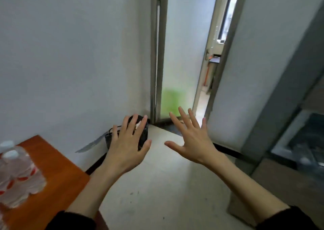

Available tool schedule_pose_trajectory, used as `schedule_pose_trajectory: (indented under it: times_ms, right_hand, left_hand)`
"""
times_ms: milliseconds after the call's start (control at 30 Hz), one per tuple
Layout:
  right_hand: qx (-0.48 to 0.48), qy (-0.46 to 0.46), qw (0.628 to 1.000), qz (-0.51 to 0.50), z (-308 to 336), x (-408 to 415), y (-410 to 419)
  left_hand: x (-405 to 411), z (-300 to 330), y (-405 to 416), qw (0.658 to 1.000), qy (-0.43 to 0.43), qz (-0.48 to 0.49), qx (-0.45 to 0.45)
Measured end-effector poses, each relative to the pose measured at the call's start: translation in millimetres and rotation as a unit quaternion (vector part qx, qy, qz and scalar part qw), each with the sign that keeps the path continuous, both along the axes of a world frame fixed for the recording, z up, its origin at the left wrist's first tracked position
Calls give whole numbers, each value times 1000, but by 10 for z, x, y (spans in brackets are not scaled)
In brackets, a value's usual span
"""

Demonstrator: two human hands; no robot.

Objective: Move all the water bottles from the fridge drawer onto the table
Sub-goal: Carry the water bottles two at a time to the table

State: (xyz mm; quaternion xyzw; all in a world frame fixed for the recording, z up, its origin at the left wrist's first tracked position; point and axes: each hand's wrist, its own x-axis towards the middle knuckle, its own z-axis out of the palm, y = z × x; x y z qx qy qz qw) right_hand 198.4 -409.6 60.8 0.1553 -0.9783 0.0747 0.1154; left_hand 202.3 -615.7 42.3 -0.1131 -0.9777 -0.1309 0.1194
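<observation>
Clear water bottles (15,175) with white caps and red-and-white labels stand on the orange-brown table (57,182) at the lower left. My left hand (127,142) is held out over the floor with its fingers spread and nothing in it. My right hand (189,136) hovers beside it, also spread and holding nothing. At the right edge the grey fridge (287,107) shows, with what looks like its open drawer (301,142) low down, blurred. I cannot tell what lies inside the drawer.
A black bin (142,136) sits on the floor by the white wall, partly behind my left hand. Behind it a door frame (158,54) opens into another room. Pale floor (166,186) lies between table and fridge.
</observation>
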Motion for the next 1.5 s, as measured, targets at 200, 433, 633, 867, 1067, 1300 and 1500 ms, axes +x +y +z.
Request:
schedule_pose_trajectory:
  times_ms: [200,433,633,867,1067,1300,1500]
  right_hand:
    - [-3,-36,991,-128,-136,618,1744]
    - [-44,-48,963,-261,-227,1183,3299]
    - [-68,-66,931,-352,-443,1286,4476]
    - [-102,-115,903,-402,-693,931,5691]
    - [-177,-161,881,-409,-965,692,6547]
    - [-282,-286,816,-416,-1408,132,7204]
    - [-280,-371,801,-376,-1863,-288,7346]
  left_hand:
    - [153,-189,1860,989,-15,-147,12]
    - [106,-179,3551,962,-18,-272,-9]
    - [-32,-443,4889,939,-40,-341,-13]
    - [-440,-759,6317,918,-86,-386,-19]
    - [-580,-1135,7313,904,-144,-403,16]
    - [-873,-1577,8093,913,-314,-259,25]
    - [-996,-1890,8352,898,-425,-64,93]
